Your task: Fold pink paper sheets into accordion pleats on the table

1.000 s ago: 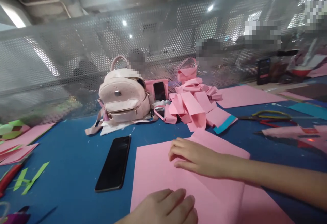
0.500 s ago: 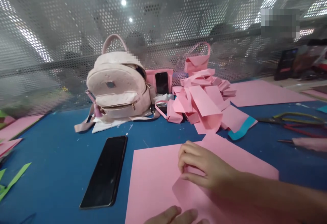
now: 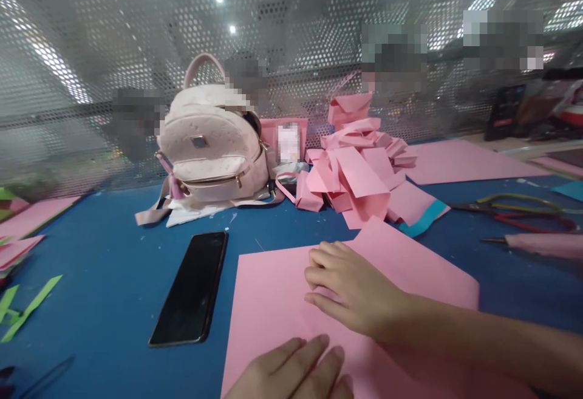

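Paper (image 3: 268,296): pink, lying on the blue table (image 3: 109,277), right in front of the person. Phone (image 3: 190,289) just off its left edge, heap of pink pieces (image 3: 350,174) beyond its far side. Far-right part juts out at an angle, so there's a fold or a second layer. Can't tell if it's one piece or two.

Left hand (image 3: 296,371): palm down on the near part, fingers lightly spread, not gripping anything I can see. Cut off by the bottom of the view.

Right hand (image 3: 341,286): reaches in from the right, forearm over the paper. Fingers curled, thumb beside them, at the far half. Can't tell if it's pinching an edge; the hand hides that.

Handling, my read: light, thin, fairly stiff card-type stock. Bends clean, creases for good, so clenching would mark it. Probably slides easily on the smooth table; a flat palm should pin it. Not fragile under pressure, but a hard tug at an edge could tear it. Best holds: flat fingers mid-sheet to steady, thumb-and-finger pinch at the far-left corner or along the left edge to lift.

Scissors (image 3: 523,206) and glue gun (image 3: 546,244) lie off to the right, apart from both hands.
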`<state>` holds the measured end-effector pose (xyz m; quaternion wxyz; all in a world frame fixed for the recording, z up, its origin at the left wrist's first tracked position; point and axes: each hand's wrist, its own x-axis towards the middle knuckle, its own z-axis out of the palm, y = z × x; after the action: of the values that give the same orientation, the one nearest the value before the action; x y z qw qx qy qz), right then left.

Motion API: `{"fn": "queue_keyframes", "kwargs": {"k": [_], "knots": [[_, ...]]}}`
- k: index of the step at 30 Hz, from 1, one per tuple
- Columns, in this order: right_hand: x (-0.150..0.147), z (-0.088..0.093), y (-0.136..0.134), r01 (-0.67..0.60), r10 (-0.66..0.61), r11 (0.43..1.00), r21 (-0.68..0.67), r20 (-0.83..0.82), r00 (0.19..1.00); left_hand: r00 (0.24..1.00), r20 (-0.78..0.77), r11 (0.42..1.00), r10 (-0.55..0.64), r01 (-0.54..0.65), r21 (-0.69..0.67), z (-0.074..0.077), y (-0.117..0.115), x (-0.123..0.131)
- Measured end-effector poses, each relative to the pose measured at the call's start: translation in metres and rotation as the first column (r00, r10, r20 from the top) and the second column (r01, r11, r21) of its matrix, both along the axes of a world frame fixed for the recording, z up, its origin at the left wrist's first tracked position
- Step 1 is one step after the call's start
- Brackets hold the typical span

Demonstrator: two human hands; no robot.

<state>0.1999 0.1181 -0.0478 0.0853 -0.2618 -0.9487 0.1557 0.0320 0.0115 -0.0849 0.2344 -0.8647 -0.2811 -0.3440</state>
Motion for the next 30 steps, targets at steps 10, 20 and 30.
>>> {"fn": "queue_keyframes", "kwargs": {"k": [10, 20, 30], "knots": [[0.001, -0.005, -0.008, -0.023, 0.034, 0.967, 0.252, -0.038, 0.999, 0.982, -0.13, 0.99, 0.14, -0.142, -0.006, 0.001, -0.01, -0.012], [0.004, 0.0, -0.001, -0.028, 0.03, 0.998, 0.054, -0.049, 0.998, 0.984, -0.128, 0.992, 0.124, -0.126, -0.002, 0.008, -0.01, -0.008], [0.002, 0.001, 0.004, -0.018, 0.018, 1.0, -0.005, -0.018, 1.0, 0.994, -0.096, 0.998, 0.047, -0.044, 0.04, -0.003, -0.01, -0.006]]}}
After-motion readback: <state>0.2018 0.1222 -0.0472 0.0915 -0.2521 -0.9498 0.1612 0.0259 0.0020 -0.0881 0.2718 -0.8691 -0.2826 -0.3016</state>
